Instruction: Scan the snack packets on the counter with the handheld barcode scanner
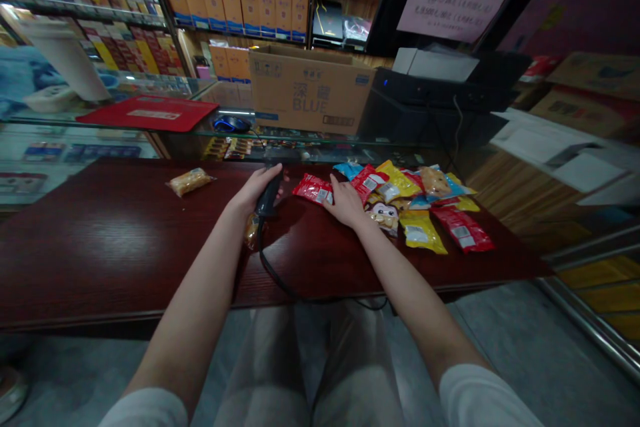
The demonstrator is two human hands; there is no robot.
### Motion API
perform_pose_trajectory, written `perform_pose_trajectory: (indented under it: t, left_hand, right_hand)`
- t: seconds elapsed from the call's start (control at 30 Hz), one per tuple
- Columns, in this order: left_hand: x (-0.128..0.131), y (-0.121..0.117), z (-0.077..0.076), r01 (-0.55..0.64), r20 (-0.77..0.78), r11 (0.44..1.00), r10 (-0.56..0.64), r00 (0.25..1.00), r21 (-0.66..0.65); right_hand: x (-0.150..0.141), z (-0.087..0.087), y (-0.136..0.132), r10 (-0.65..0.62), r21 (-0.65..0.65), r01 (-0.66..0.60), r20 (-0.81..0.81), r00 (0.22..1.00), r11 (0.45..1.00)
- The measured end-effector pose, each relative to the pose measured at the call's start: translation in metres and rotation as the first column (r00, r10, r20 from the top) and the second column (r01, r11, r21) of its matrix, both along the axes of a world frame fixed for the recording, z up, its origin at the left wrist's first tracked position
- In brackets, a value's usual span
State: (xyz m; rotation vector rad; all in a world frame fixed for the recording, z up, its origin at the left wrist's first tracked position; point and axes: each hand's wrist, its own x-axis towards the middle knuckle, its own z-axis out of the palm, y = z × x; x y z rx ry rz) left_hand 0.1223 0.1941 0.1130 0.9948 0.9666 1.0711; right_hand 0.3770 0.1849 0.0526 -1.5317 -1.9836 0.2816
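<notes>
My left hand (255, 191) is wrapped round the handle of a black handheld barcode scanner (270, 195), whose cable trails down towards the table's front edge. Partly hidden beneath the scanner lies a small clear-wrapped snack (253, 232). My right hand (346, 202) grips the right end of a red snack packet (313, 188), its barcode label facing up by my thumb. Just right of that hand is a loose pile of packets: another red packet (369, 180), a yellow packet (397, 179), and a packet with a monkey face (384, 215), among several more.
A clear-wrapped bread snack (190, 181) lies on the left of the dark red table (120, 247). Behind the table, a glass counter carries a cardboard box (313, 90), a computer mouse (231, 124), a red mat (150, 113) and a black printer (440, 90).
</notes>
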Motion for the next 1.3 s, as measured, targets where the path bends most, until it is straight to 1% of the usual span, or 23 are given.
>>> perform_pose_trajectory:
  t: [0.1, 0.2, 0.3, 0.4, 0.47, 0.53, 0.6, 0.63, 0.67, 0.7, 0.73, 0.8, 0.87, 0.9, 0.93, 0.97, 1.03, 1.1, 1.3]
  left_hand:
    - [-0.001, 0.001, -0.003, 0.034, -0.013, 0.999, -0.034, 0.999, 0.011]
    - [0.002, -0.002, -0.001, 0.045, -0.034, 0.998, -0.044, 0.998, 0.042]
    - [0.007, -0.008, 0.002, 0.040, -0.031, 0.996, -0.037, 0.999, 0.085]
    - [0.011, -0.012, 0.003, 0.082, -0.042, 0.992, -0.078, 0.996, 0.098]
    - [0.014, -0.014, 0.002, 0.104, -0.061, 0.991, -0.099, 0.993, 0.087]
    - [0.016, -0.015, 0.001, 0.103, -0.078, 0.992, -0.097, 0.992, 0.069]
    - [0.019, -0.016, 0.001, 0.096, -0.093, 0.994, -0.092, 0.991, 0.050]
    - [0.020, -0.016, 0.001, 0.095, -0.099, 0.994, -0.090, 0.991, 0.046]
    - [0.021, -0.017, 0.001, 0.096, -0.106, 0.994, -0.090, 0.990, 0.048]
    - [0.022, -0.017, 0.001, 0.102, -0.112, 0.993, -0.095, 0.989, 0.055]
    - [0.022, -0.017, 0.001, 0.112, -0.118, 0.992, -0.104, 0.988, 0.065]
    - [0.022, -0.018, 0.000, 0.136, -0.127, 0.986, -0.124, 0.984, 0.093]
    - [0.022, -0.018, -0.001, 0.172, -0.135, 0.977, -0.155, 0.979, 0.125]
    - [0.022, -0.018, -0.002, 0.194, -0.139, 0.971, -0.175, 0.975, 0.140]
    - [0.022, -0.018, -0.003, 0.218, -0.144, 0.964, -0.196, 0.970, 0.154]
    - [0.022, -0.018, -0.004, 0.242, -0.149, 0.956, -0.218, 0.965, 0.165]
    - [0.024, -0.018, -0.006, 0.283, -0.157, 0.943, -0.257, 0.954, 0.175]
    - [0.026, -0.019, -0.007, 0.306, -0.162, 0.936, -0.279, 0.947, 0.177]
    - [0.031, -0.019, -0.013, 0.331, -0.142, 0.923, -0.308, 0.941, 0.196]
  right_hand:
    - [-0.002, 0.003, 0.000, -0.042, -0.049, 0.049, 0.124, 0.991, 0.998]
    - [-0.001, 0.008, -0.004, -0.054, -0.065, 0.071, 0.234, 0.971, 0.995]
    - [0.000, 0.013, -0.010, -0.012, -0.079, 0.038, 0.304, 0.953, 0.996]
    - [0.002, 0.016, -0.012, 0.056, -0.149, -0.009, 0.317, 0.947, 0.989]
    - [0.006, 0.015, -0.010, 0.052, -0.160, -0.009, 0.268, 0.962, 0.987]
    - [0.009, 0.012, -0.006, 0.024, -0.143, -0.002, 0.149, 0.989, 0.990]
    - [0.012, 0.008, -0.001, -0.004, -0.128, -0.004, -0.061, 0.998, 0.992]
    - [0.013, 0.007, 0.001, -0.016, -0.124, -0.008, -0.193, 0.981, 0.992]
    - [0.013, 0.006, 0.002, -0.026, -0.117, -0.015, -0.337, 0.941, 0.993]
    - [0.013, 0.006, 0.003, -0.034, -0.108, -0.021, -0.483, 0.875, 0.994]
    - [0.014, 0.008, 0.003, -0.043, -0.100, -0.024, -0.618, 0.785, 0.995]
    - [0.015, 0.013, 0.003, -0.058, -0.084, -0.022, -0.828, 0.558, 0.996]
    - [0.016, 0.019, 0.001, -0.059, -0.071, -0.022, -0.936, 0.347, 0.997]
    - [0.018, 0.022, 0.000, -0.059, -0.068, -0.027, -0.962, 0.267, 0.997]
    - [0.019, 0.025, 0.000, -0.060, -0.068, -0.034, -0.977, 0.204, 0.997]
    - [0.020, 0.026, -0.001, -0.063, -0.071, -0.041, -0.985, 0.159, 0.997]
    - [0.020, 0.028, -0.001, -0.079, -0.084, -0.047, -0.990, 0.114, 0.995]
    - [0.020, 0.028, -0.001, -0.090, -0.096, -0.046, -0.990, 0.108, 0.994]
    - [0.016, 0.025, 0.001, -0.050, -0.062, -0.069, -0.984, 0.174, 0.996]
